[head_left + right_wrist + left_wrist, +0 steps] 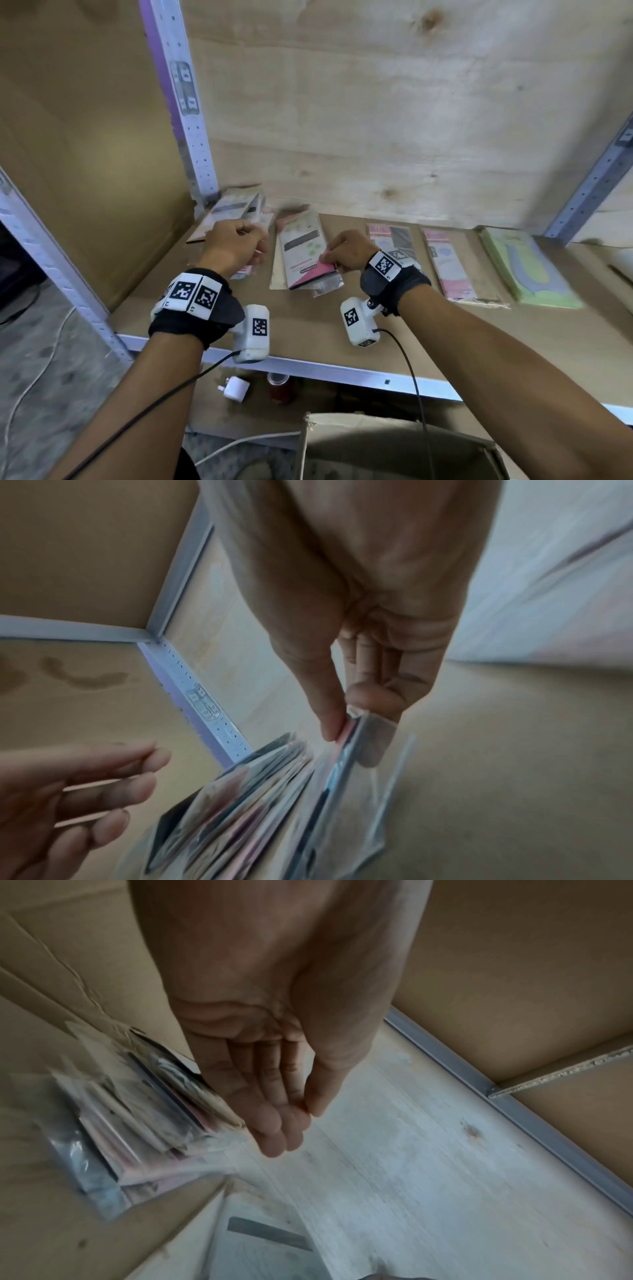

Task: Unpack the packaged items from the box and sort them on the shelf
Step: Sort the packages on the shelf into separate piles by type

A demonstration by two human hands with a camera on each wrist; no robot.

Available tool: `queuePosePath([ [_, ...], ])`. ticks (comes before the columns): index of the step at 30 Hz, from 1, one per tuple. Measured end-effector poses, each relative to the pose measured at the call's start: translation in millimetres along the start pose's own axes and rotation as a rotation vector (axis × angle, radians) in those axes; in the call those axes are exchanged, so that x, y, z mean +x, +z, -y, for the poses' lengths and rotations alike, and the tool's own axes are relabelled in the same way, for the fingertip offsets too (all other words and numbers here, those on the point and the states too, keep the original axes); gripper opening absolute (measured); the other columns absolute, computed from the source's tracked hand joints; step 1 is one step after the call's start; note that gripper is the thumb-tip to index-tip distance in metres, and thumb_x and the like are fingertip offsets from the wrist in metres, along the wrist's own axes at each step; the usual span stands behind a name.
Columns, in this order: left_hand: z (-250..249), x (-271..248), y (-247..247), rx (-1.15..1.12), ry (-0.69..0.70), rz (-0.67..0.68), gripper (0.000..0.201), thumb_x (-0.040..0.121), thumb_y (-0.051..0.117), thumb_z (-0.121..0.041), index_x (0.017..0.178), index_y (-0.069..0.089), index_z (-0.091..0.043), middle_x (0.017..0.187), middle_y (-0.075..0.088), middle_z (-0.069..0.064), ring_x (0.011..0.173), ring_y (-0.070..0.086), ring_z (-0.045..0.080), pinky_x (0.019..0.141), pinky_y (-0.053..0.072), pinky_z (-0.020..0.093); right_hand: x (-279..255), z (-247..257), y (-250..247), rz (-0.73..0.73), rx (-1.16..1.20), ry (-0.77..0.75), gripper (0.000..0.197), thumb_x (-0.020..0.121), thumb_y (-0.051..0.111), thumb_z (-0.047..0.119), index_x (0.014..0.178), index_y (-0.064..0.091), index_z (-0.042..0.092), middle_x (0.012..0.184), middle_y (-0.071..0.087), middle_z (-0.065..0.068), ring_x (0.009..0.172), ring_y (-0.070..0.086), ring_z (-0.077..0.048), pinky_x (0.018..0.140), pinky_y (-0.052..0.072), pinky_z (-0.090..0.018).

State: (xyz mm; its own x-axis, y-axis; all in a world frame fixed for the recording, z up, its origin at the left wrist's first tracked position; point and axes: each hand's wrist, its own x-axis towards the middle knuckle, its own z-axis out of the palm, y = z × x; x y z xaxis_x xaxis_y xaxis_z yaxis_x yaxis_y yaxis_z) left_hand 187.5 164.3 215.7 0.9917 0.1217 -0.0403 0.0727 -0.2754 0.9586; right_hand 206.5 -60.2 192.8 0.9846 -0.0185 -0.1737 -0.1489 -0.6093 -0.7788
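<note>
Pink-edged packet point(301, 255): lies on the shelf point(342, 329) atop a small stack, between the two hands.
Long axis: runs roughly 12 to 6 o'clock in the head view, leaning slightly toward 11.
Right hand point(349, 251): at 3 o'clock of the packet, thumb and fingers pinching its near right corner; clearly the nearer hand.
Left hand point(236, 246): at 9 o'clock, over the leftmost pile point(233, 212), fingers relaxed, holding nothing.
Other piles: pink ones point(448, 260) and a green one point(527, 270) at 3 o'clock.
Box point(394, 448): at 6 o'clock, below the shelf edge.
Next move, likely: the right hand carries the packet sideways to its matching pile.
</note>
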Motion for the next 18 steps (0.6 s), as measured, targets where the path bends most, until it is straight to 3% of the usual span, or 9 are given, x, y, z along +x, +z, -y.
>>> queuePosePath([
  [3, -1.9, -5.1, 14.8, 0.039, 0.036, 0.038, 0.01, 0.094, 0.065, -0.012, 0.087, 0.07, -0.007, 0.073, 0.071, 0.013, 0.055, 0.064, 0.021, 0.05, 0.054, 0.023, -15.8, -7.9, -19.2, -0.017, -0.039, -0.004, 0.018, 0.081, 0.077, 0.012, 0.092, 0.065, 0.005, 0.077, 0.063, -0.011, 0.063, 0.057, -0.022, 0.058, 0.05, -0.031],
  [6, -1.4, -8.5, 28.2, 0.093, 0.066, 0.1, 0.008, 0.093, 0.064, -0.004, 0.097, 0.069, -0.007, 0.08, 0.069, 0.016, 0.061, 0.063, 0.024, 0.067, 0.058, 0.035, -31.7, -13.2, -34.8, 0.039, 0.133, -0.015, 0.028, 0.084, 0.073, 0.006, 0.107, 0.057, 0.005, 0.081, 0.063, -0.015, 0.055, 0.052, -0.02, 0.048, 0.043, -0.027],
  [9, -0.3, -8.6, 39.4, 0.38, 0.184, 0.18, 0.042, 0.086, 0.06, 0.007, 0.119, 0.067, -0.017, 0.108, 0.067, 0.01, 0.084, 0.063, 0.024, 0.086, 0.058, 0.039, -50.3, -17.0, -51.3, 0.049, 0.44, -0.027, 0.033, 0.087, 0.066, -0.001, 0.119, 0.057, 0.003, 0.09, 0.067, -0.02, 0.056, 0.052, -0.021, 0.045, 0.042, -0.026],
  [11, -1.5, -9.7, 49.8, 0.629, 0.267, 0.224, 0.064, 0.081, 0.067, 0.003, 0.137, 0.057, -0.027, 0.13, 0.057, 0.009, 0.106, 0.058, 0.027, 0.095, 0.05, 0.037, -62.4, -20.5, -66.1, 0.074, 0.622, -0.038, 0.024, 0.089, 0.064, -0.001, 0.112, 0.063, 0.002, 0.088, 0.07, -0.015, 0.061, 0.057, -0.021, 0.054, 0.043, -0.028],
  [14, -0.4, -10.6, 60.4, 0.746, 0.358, 0.196, 0.062, 0.082, 0.077, -0.02, 0.137, 0.056, -0.039, 0.145, 0.047, 0.009, 0.136, 0.04, 0.031, 0.114, 0.033, 0.046, -75.1, -24.2, -82.4, 0.113, 0.809, -0.025, 0.008, 0.092, 0.062, 0.007, 0.097, 0.069, 0.008, 0.086, 0.07, -0.008, 0.065, 0.063, -0.015, 0.057, 0.044, -0.024],
  [16, -5.1, -13.3, 69.5, 0.687, 0.481, 0.157, 0.04, 0.085, 0.077, -0.031, 0.123, 0.067, -0.034, 0.135, 0.056, 0.006, 0.131, 0.045, 0.026, 0.111, 0.034, 0.04, -82.2, -30.9, -94.3, 0.136, 0.913, -0.013, 0.01, 0.094, 0.061, 0.011, 0.101, 0.067, 0.006, 0.09, 0.067, -0.009, 0.064, 0.062, -0.014, 0.053, 0.046, -0.02],
  [18, -12.5, -17.0, 78.0, 0.613, 0.597, 0.111, 0.026, 0.086, 0.075, -0.036, 0.107, 0.075, -0.022, 0.114, 0.066, 0.007, 0.11, 0.058, 0.024, 0.092, 0.042, 0.033, -87.6, -39.2, -105.3, 0.152, 1.05, -0.004, 0.014, 0.097, 0.057, 0.013, 0.106, 0.063, 0.004, 0.087, 0.069, -0.013, 0.061, 0.061, -0.017, 0.051, 0.049, -0.019],
])
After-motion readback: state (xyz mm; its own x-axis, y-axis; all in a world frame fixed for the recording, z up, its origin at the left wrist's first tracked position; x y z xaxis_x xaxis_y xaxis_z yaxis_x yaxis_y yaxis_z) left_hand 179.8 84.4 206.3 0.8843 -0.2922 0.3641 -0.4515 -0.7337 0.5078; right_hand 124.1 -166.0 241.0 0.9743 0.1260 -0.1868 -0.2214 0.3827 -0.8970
